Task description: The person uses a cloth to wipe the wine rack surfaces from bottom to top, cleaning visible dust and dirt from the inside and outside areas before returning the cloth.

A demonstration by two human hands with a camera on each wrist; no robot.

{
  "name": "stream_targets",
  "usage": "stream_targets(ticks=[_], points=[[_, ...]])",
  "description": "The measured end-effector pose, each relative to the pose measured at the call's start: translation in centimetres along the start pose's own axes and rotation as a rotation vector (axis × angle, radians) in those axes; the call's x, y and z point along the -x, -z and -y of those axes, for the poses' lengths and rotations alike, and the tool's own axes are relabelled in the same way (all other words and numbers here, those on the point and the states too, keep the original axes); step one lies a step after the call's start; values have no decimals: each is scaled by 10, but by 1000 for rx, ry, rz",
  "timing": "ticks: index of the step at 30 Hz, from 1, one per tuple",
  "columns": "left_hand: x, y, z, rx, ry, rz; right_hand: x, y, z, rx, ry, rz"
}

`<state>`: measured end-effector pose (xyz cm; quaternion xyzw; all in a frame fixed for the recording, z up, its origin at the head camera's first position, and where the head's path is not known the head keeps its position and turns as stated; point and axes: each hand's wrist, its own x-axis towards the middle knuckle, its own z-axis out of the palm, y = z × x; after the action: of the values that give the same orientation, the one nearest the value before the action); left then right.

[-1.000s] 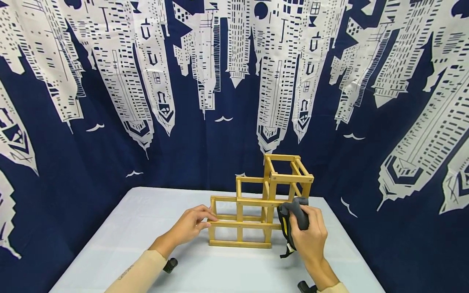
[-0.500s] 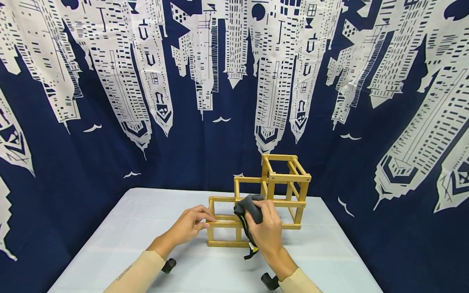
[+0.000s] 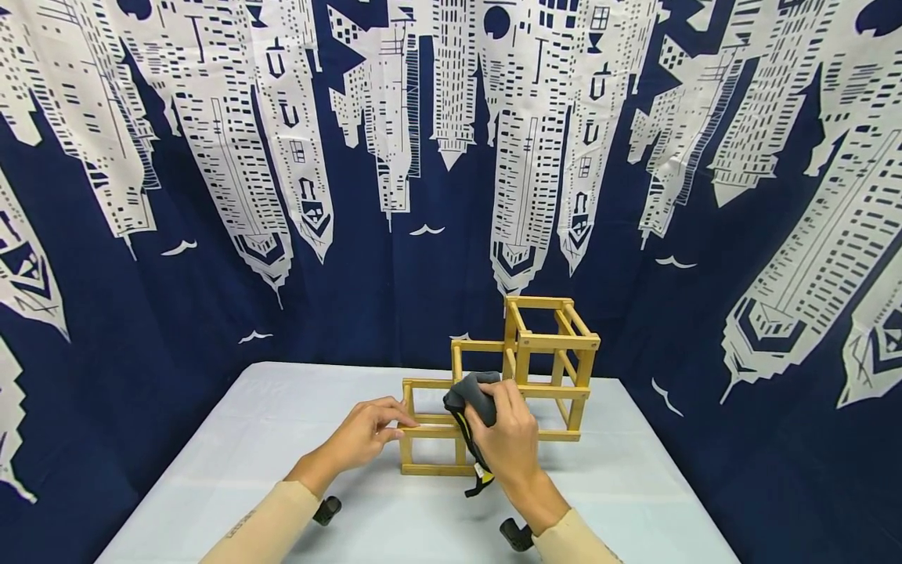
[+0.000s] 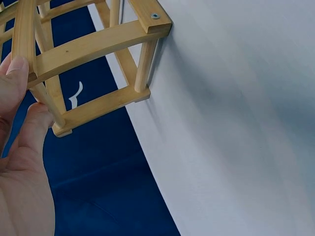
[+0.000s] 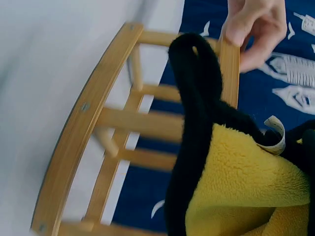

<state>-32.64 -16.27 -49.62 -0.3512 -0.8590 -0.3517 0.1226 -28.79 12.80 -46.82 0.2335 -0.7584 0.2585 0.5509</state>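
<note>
A stepped wooden rack [image 3: 437, 470] of light slats stands on the white table. My left hand [image 3: 362, 435] grips its low left end; in the left wrist view, thumb and fingers [image 4: 34, 129] pinch the corner where the slats meet. My right hand [image 3: 509, 439] holds a bunched cloth [image 3: 474, 398], grey on one side, against the front top rail near the rack's middle. The right wrist view shows the cloth's fluffy yellow side [image 5: 246, 177] with a black edge, a hanging loop and a small white label. That hand hides part of the rack's front.
A white-covered table [image 3: 282, 407] carries the rack. Behind and beside it hangs a dark blue curtain [image 3: 352, 313] printed with white upside-down buildings. The rack's tallest section [image 3: 553, 342] rises at the right. Dark wrist camera pieces [image 3: 517, 535] sit under both wrists.
My right hand has moved the cloth left along the rack, from near its right end to its middle, with only a slight shift lately. The left hand has kept its hold.
</note>
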Motion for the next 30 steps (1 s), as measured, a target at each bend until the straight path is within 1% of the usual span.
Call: stream_targets(ticks=[4, 7, 10, 15, 18, 21, 23, 25, 30], points=[[-1, 2, -2, 13, 26, 11, 5, 20, -24, 32, -7, -5], [-2, 4, -3, 22, 38, 18, 7, 38, -44, 51, -7, -29], [-3, 4, -3, 31, 60, 24, 11, 57, -64, 76, -23, -50], [-1, 1, -1, 45, 79, 28, 18, 88, -98, 130, -77, -103], [-2, 2, -3, 39, 77, 30, 20, 101, -113, 133, -110, -154], [-3, 2, -3, 15, 75, 27, 20, 108, -122, 122, -133, -175], [-3, 2, -4, 1, 77, 24, 20, 110, -124, 116, -141, -174], [-3, 2, -4, -17, 71, 21, 20, 111, -123, 107, -145, -178], [-3, 2, -7, -23, 79, 49, 19, 109, -115, 83, -139, -198]])
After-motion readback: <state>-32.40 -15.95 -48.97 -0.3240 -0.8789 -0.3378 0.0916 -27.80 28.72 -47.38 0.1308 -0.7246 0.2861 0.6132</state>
